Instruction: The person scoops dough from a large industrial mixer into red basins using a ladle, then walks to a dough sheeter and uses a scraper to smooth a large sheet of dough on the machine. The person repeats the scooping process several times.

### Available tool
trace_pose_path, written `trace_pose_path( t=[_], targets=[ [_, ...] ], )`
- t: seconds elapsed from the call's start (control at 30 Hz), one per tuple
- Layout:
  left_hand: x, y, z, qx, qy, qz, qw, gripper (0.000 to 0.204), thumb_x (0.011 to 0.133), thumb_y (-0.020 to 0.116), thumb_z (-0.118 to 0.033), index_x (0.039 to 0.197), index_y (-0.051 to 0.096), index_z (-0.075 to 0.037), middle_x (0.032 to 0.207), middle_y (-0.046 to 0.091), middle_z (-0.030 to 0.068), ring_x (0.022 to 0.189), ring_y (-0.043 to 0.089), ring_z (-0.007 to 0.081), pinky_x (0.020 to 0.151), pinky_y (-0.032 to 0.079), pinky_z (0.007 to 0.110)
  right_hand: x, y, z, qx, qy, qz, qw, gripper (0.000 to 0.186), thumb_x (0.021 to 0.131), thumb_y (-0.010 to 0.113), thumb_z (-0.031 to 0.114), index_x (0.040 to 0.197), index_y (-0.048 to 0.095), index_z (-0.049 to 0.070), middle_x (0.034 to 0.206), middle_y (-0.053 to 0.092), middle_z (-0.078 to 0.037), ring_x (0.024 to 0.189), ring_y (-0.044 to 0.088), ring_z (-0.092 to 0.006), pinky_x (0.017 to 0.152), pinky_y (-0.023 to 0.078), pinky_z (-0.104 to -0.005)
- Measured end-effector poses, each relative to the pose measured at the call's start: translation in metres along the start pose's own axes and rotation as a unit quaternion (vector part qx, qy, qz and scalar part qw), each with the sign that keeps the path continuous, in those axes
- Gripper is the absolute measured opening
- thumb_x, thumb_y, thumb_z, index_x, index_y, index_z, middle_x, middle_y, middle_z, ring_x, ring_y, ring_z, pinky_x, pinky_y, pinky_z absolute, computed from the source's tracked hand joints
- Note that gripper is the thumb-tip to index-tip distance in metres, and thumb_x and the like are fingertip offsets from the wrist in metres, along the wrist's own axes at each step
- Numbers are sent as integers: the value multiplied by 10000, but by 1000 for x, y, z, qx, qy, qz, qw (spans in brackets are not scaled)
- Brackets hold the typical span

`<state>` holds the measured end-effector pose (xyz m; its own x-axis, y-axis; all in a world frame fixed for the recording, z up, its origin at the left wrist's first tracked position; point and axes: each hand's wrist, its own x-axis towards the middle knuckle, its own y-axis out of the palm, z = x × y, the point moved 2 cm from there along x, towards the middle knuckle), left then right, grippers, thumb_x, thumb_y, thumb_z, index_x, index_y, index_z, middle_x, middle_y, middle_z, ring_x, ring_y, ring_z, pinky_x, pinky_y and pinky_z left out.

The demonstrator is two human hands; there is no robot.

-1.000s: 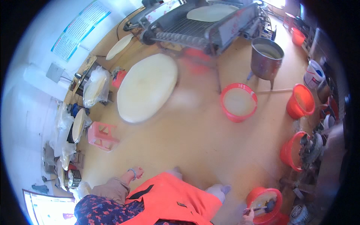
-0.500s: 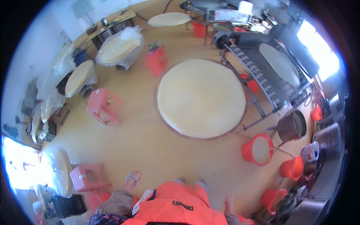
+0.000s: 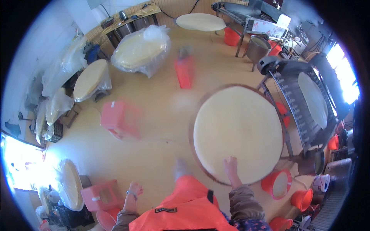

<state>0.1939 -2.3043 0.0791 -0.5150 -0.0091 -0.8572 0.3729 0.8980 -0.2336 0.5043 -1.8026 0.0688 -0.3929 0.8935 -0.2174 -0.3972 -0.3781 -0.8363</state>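
Ahead, the right hand overlaps the near edge of the large, round, cream-coloured disc, grip and contact impossible to tell; the left hand hangs loosely open, empty. Tan floor separates disc from pink plastic stool, whose white label is illegible.

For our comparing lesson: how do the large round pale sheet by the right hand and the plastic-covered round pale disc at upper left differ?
The large round pale sheet is uncovered; the round pale disc is covered in clear plastic. The sheet appears bigger here than the disc. Both are pale and round.
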Motion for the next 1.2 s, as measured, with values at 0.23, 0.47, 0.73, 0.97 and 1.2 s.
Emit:
trace_pose_path(
  t=[0.23,0.47,0.73,0.97,1.2],
  targets=[
    [90,-27,-171,331,-19,19,943,240,816,496,-219,768,612,-14,676,600,108,600,589,193,508,503,332,143,59,118,-53,14,-9,998,490,810,588,331,1135,521,-30,1172,492,-242,1191,397,-364,1008,321,-435],
    [203,162,-438,424,375,95,819,245,802,491,-251,725,629,-64,609,595,149,506,572,217,480,458,368,274,39,235,88,-13,-99,991,258,826,563,232,981,584,27,999,545,-187,964,519,-337,846,438,-402],
    [414,571,-751,488,429,84,756,394,891,395,-315,1157,526,-55,1149,543,242,1093,514,360,910,413,439,306,59,246,226,249,-140,931,222,872,535,118,1032,572,-32,961,570,-163,896,569,-260,791,467,-345],
    [532,778,-871,461,468,-12,754,405,764,616,-335,1028,558,-33,1040,601,202,1036,545,375,895,424,456,349,105,331,56,292,-88,951,234,885,555,287,896,596,56,758,590,-79,646,568,-196,594,504,-311],
    [544,779,-879,314,432,87,841,482,853,532,-266,1270,440,-43,1129,555,132,1031,527,273,872,442,392,436,86,392,367,372,-89,848,148,867,552,91,961,568,-22,812,585,-77,695,604,-139,596,496,-253]
  ],
)
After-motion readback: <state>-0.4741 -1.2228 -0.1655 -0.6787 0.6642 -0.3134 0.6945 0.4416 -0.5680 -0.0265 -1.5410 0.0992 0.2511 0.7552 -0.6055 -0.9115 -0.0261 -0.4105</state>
